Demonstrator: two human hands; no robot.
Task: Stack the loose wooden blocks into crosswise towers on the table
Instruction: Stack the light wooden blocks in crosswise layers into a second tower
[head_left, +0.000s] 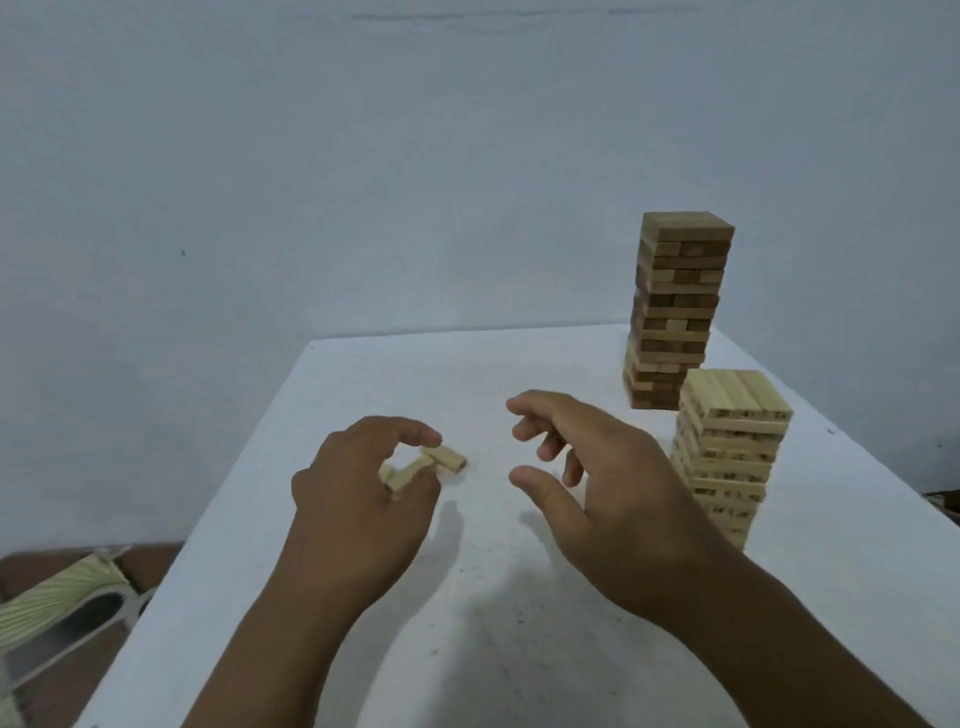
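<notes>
**Hand and block positions at the white surface**

My left hand (358, 499) is nearest, low over the white surface (363, 649). Its fingers are curled around a small cluster of loose wooden blocks (415, 467): the thumb and forefinger pinch pale, short rectangular pieces. One block (448, 458) projects to the right of the fingertips, lying flat with its square end face showing. How many blocks sit inside the grip I cannot tell.

My right hand (597, 483) hovers beside it, apart from the blocks. Its fingers are spread and loosely bent, holding nothing.

Just behind the right hand, toward the right edge, stands the near tower (727, 457). It is built of light, yellowish blocks in crosswise layers; the top layer shows several blocks side by side, and the sides look slightly uneven.

Farther back stands the far tower (675, 312). It is taller, darker brown, with alternating layers and a flat top. It sits near the far edge, just behind the near tower.

A pale grey wall (363, 156) closes the background.
</notes>
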